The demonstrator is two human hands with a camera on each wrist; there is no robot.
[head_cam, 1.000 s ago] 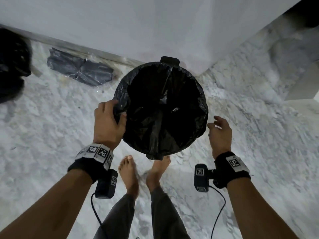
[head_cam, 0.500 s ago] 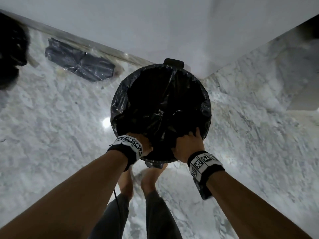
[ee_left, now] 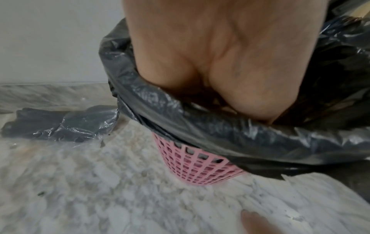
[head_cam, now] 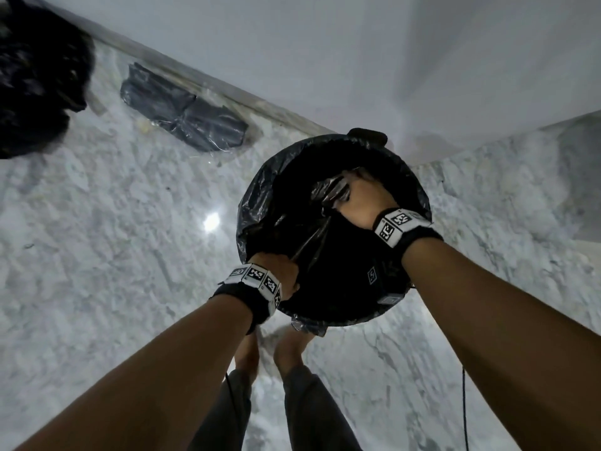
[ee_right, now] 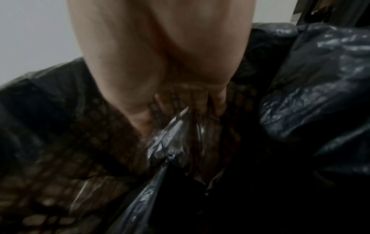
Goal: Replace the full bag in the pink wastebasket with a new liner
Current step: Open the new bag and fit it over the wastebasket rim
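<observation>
The pink mesh wastebasket (ee_left: pixel 200 166) stands on the marble floor, and a black liner (head_cam: pixel 260 203) is folded over its rim. My left hand (head_cam: pixel 276 271) reaches over the near-left rim into the liner (ee_left: pixel 220 134); its fingers are hidden inside. My right hand (head_cam: pixel 361 203) is deeper in, toward the far side. Its fingers (ee_right: pixel 217 102) point down and press into the film, and a fold of liner (ee_right: pixel 172 134) rises between thumb and fingers. A taut crease runs between the two hands.
A full black bag (head_cam: pixel 32 92) lies at the far left by the wall. A clear-wrapped pack of dark liners (head_cam: pixel 185 118) lies along the baseboard. The white wall (head_cam: pixel 325 43) is just behind the basket. My bare feet (head_cam: pixel 247 349) stand at its near side.
A second ago my left hand held the rim and my right hung free. Both then went into the liner at the near side, and my right hand has since moved across to the far side.
</observation>
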